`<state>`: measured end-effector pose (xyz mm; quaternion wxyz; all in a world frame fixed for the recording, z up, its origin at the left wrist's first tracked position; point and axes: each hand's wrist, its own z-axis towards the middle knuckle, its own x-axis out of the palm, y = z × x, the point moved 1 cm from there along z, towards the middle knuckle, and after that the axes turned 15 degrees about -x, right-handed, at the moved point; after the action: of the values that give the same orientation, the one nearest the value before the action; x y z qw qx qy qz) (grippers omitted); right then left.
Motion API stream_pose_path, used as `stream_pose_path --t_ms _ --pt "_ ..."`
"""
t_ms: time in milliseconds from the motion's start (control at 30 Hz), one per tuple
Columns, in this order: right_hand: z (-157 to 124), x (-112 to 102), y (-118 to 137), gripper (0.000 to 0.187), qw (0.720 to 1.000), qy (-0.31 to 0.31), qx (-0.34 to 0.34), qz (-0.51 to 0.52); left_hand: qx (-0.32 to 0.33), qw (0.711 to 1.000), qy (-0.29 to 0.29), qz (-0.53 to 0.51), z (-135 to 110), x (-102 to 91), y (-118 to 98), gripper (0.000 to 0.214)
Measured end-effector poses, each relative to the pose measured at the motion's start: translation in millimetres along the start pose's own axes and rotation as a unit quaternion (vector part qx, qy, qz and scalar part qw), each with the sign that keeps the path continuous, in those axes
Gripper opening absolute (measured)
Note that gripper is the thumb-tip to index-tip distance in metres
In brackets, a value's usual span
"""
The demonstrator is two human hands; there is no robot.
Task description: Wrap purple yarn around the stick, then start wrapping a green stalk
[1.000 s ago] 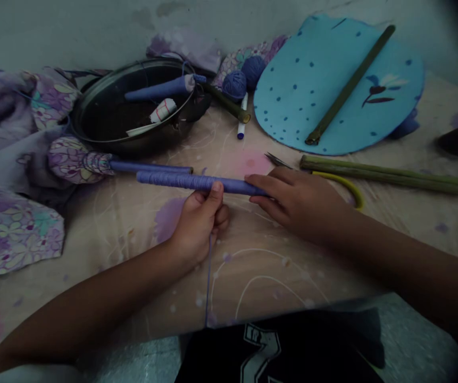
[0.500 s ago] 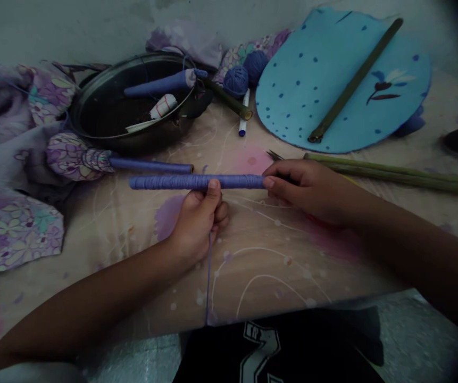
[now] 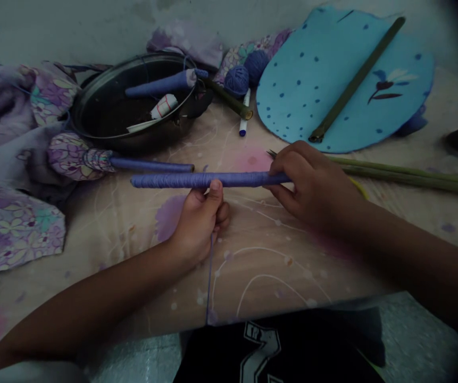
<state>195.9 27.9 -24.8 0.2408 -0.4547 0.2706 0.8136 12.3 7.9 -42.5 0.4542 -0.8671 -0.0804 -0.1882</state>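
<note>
The slim straight rod [image 3: 236,180], held over the peach floral tablecloth [image 3: 268,239], looks yarn-wrapped nearly throughout; a thin purple-blue strand [image 3: 208,284] dangles, seemingly unfastened. Left hand [image 3: 199,221] clamps mid-rod; right hand [image 3: 316,186] grips its right end, fingers arching higher than half a second ago!

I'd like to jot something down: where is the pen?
In the head view, the pen lies just right of upper centre, between the pan and the blue mat, partly hidden by a green stick's end.
</note>
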Motion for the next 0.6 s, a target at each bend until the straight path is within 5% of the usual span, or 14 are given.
stream_pose_path --t_ms 100,200,267,400,600 --pt "1.6 0.0 -7.3 0.026 0.972 0.005 0.115 0.205 0.004 1.000 0.005 -0.010 -0.2 0.2 -0.7 0.043" --pt "1.5 -0.8 -15.9 0.041 0.872 0.028 0.282 0.400 0.005 1.000 0.003 -0.015 -0.2 0.3 -1.1 0.042" --pt "1.2 -2.2 -19.8 0.044 0.831 0.055 0.324 0.448 0.005 1.000 0.003 -0.016 -0.1 0.1 -0.9 0.042" --pt "2.0 -3.6 -23.0 0.036 0.846 0.058 0.312 0.429 0.012 1.000 0.006 -0.010 0.4 -0.7 0.9 0.043" --pt "3.1 -4.5 -21.8 0.017 0.904 -0.071 0.236 0.349 0.016 1.000 0.000 0.008 1.5 -1.3 3.6 0.043"
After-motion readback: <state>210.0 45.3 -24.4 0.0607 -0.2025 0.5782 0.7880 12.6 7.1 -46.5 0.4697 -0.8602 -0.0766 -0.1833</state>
